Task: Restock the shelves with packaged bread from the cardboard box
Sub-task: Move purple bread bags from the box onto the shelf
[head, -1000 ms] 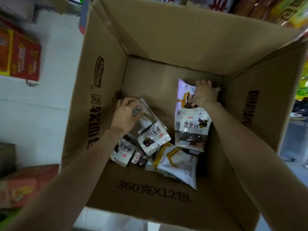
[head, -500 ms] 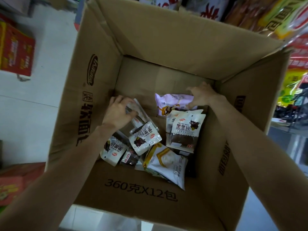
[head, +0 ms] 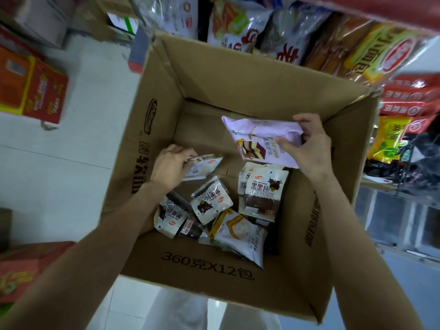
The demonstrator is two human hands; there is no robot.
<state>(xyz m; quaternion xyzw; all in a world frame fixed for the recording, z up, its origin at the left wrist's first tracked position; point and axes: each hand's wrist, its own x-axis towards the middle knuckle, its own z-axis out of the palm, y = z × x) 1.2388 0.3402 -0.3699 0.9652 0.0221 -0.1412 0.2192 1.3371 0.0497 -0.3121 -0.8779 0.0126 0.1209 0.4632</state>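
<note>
An open cardboard box (head: 221,270) stands below me with several bread packets at its bottom. My right hand (head: 309,146) grips a lilac bread packet (head: 262,139) by its right end and holds it raised above the pile. My left hand (head: 170,165) grips a small white packet (head: 202,166) at the box's left side. Below lie a black-and-white packet (head: 263,189), two small white packets (head: 210,201) (head: 167,217) and a white and yellow packet (head: 240,234).
Shelves with large packaged breads (head: 281,39) run across the top and right behind the box. Red cartons (head: 31,89) sit on the white floor at left, another red box (head: 21,270) at lower left. A dark wire rack (head: 404,203) is at right.
My right hand has lifted the lilac packet up off the pile and turned it sideways. My left hand has closed on the small white packet and raised it a little. The view has tilted up toward the shelves.
</note>
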